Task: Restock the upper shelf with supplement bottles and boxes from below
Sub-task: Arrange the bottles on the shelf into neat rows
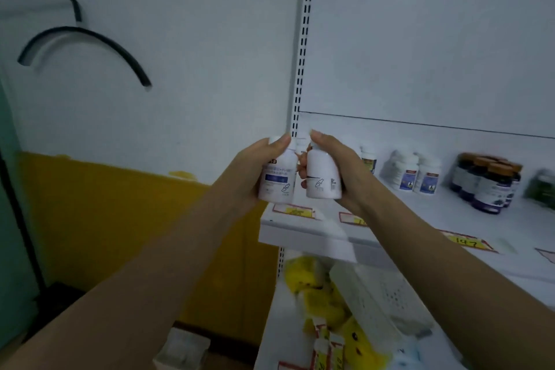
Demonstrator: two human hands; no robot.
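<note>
Both hands, left (255,171) and right (339,168), each grip a white bottle (276,180) above the shelf (300,234).

Each hand's grip holds a white bottle (277,179) above the shelf (303,233).

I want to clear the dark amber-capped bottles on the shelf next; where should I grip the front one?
Grip the front dark bottle around its straight body below the cap, coming from the shelf's open front. It stands upright, with other bottles packed behind and beside it.
</note>
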